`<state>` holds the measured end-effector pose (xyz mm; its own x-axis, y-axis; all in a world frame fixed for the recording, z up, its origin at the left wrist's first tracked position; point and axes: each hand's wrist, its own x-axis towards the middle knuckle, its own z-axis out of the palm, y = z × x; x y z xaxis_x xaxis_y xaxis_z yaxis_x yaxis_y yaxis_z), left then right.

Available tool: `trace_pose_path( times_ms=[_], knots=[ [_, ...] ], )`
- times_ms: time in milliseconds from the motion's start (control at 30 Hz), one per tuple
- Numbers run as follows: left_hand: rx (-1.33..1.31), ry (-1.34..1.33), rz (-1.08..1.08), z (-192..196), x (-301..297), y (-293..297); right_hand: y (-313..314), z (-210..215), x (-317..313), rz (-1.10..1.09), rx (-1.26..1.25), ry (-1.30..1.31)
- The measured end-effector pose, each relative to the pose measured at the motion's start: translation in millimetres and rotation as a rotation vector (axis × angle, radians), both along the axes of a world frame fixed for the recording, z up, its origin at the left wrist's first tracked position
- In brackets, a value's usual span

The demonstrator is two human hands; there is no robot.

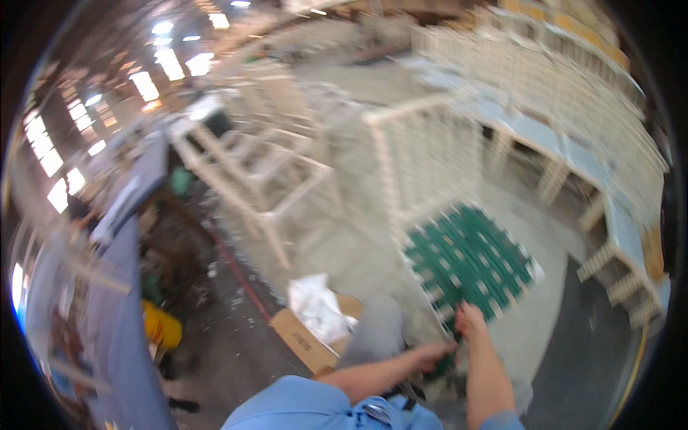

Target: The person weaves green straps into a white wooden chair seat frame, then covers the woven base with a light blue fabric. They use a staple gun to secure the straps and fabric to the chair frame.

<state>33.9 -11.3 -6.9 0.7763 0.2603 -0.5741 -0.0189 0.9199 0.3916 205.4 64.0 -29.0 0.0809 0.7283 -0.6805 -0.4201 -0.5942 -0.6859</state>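
Note:
In front of me stands a pale wooden chair with a slatted back (430,161). Green webbing straps (466,251) are woven in a crisscross over its seat, with light gaps between them. My right hand (471,321) is closed at the near edge of the seat; blur hides what lies in its fingers. Lower and to the left, my left hand (436,354) is closed around a green webbing strap (441,370) that hangs by the near edge of the seat. The whole picture is smeared by motion.
An open cardboard box (304,342) with white plastic wrapping (315,307) sits left of my knee. Bare wooden chair frames (269,168) stand farther left. Rows of slatted chairs with pale seats (534,132) curve along the right. A yellow container (162,326) is beside a cloth-draped bench (125,287).

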Motion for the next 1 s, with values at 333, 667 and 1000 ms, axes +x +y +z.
trace_pose_path(
  times_ms=[333,667,1000],
  knots=[
    [0.068,0.532,0.839,-21,51,96,-26,35,-10,-0.007,-0.031,-0.479],
    [-0.025,0.565,1.079,-60,69,116,-129,52,-28,0.132,-0.091,-0.686],
    [-0.035,0.633,1.02,-59,69,116,-172,30,-49,0.16,-0.065,-0.772]
  ],
)
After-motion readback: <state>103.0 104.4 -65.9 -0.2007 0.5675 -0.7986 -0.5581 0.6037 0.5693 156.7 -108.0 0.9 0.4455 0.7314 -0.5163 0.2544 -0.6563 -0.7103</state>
